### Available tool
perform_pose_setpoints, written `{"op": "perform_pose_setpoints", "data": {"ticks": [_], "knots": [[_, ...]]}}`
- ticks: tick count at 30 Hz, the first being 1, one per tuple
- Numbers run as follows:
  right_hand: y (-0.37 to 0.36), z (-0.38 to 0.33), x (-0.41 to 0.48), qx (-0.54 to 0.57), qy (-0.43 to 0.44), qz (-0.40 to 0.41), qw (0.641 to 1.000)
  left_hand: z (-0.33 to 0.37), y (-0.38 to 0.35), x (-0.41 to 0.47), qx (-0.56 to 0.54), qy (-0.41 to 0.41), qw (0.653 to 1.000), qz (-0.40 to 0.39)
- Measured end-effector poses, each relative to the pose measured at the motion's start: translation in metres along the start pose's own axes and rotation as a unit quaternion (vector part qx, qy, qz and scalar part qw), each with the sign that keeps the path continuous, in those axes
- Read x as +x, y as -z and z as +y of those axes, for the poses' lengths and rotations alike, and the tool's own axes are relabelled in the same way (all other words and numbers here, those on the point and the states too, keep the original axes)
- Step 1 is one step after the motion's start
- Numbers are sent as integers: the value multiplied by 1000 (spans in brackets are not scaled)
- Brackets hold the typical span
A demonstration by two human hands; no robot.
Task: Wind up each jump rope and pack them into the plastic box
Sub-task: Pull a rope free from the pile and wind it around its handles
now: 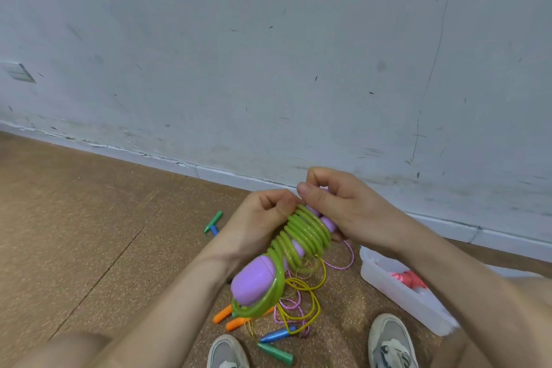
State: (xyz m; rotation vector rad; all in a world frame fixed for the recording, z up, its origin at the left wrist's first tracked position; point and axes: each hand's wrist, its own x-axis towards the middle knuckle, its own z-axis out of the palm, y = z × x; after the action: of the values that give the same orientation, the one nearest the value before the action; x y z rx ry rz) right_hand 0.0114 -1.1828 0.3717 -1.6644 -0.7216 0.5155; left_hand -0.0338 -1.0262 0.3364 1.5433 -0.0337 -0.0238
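Green rope (307, 233), purple handles (254, 281), orange handles (222, 314), white box (397, 290)

A white wall (268, 54), marked with dark scuffs and long thin scratches, fills the upper half of the view. A pale plate (20, 72) is fixed to it at the far left. A white baseboard (209, 172) runs along its foot, chipped in places. Below lies a brown speckled floor (74, 233) with thin seams. Two grey-and-white sneakers stand on it, the left shoe (227, 351) and the right shoe (391, 340) set apart.

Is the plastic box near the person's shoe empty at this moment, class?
No: a pink-red wound rope already lies inside the plastic box, showing above its white wall.
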Motion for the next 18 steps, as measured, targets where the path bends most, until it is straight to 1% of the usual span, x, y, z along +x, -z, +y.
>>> {"op": "perform_pose_setpoints", "data": {"ticks": [2, 4, 6, 8, 9, 10, 11, 12, 13, 14, 15, 16, 18], "knots": [[-4, -1, -1, 31, -4, 27, 999, -5, -3, 5, -30, 56, 998, 29], [-9, -2, 1, 61, -7, 60, 996, -10, -10, 7, -110, 104, 987, 49], [-12, -2, 5, 89, -11, 114, 989, -17, -20, 3, -216, 141, 965, 51], [-14, 3, 11, 97, -7, 190, 977, -19, -35, -1, -262, 151, 952, 57], [-14, 8, 14, 73, -4, 233, 970, -21, -41, -3, -248, 142, 956, 75], [-13, 15, 19, 23, -2, 278, 960, -24, -48, -5, -203, 127, 966, 95], [-10, 21, 23, -50, -2, 318, 947, -30, -50, -6, -114, 101, 982, 111], [-7, 26, 26, -127, -7, 347, 929, -32, -54, -9, 7, 60, 992, 111], [-4, 30, 28, -195, -18, 366, 910, -36, -56, -11, 150, 11, 984, 95], [-1, 32, 29, -244, -31, 376, 893, -38, -58, -13, 296, -29, 953, 63], [1, 34, 30, -285, -46, 376, 881, -37, -57, -17, 417, -55, 906, 45], [1, 36, 30, -335, -64, 363, 867, -31, -57, -19, 516, -68, 853, 41], [-3, 39, 29, -460, -75, 318, 826, -15, -50, -20, 695, -107, 711, 31]]}}
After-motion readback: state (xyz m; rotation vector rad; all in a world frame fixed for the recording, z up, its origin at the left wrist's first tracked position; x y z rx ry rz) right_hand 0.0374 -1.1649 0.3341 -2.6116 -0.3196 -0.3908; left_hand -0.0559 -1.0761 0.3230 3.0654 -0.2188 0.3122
